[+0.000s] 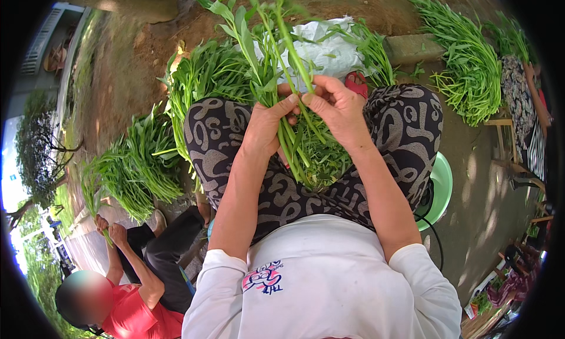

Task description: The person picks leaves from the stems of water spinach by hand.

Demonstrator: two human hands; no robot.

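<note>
My left hand [266,126] is closed around several long green stalks of water spinach [259,59], their leafy tops pointing away from me and the cut ends hanging between my knees. Thumb and fingers of my right hand [340,108] pinch a thicker pale-green stem [290,42], just right of that bunch. Both hands are close together above my lap, the stems crossing between them. Beneath them, loose trimmed leaves [326,162] lie heaped between my thighs. The fingers of my left hand are partly hidden by the stalks.
Piled greens [212,71] lie beyond my left knee, with another heap [138,168] further left. A white sack [323,50] lies ahead. More bundles [465,68] rest at far right. A green basin [442,189] stands beside my right thigh. A person in red [144,312] sits at left holding greens.
</note>
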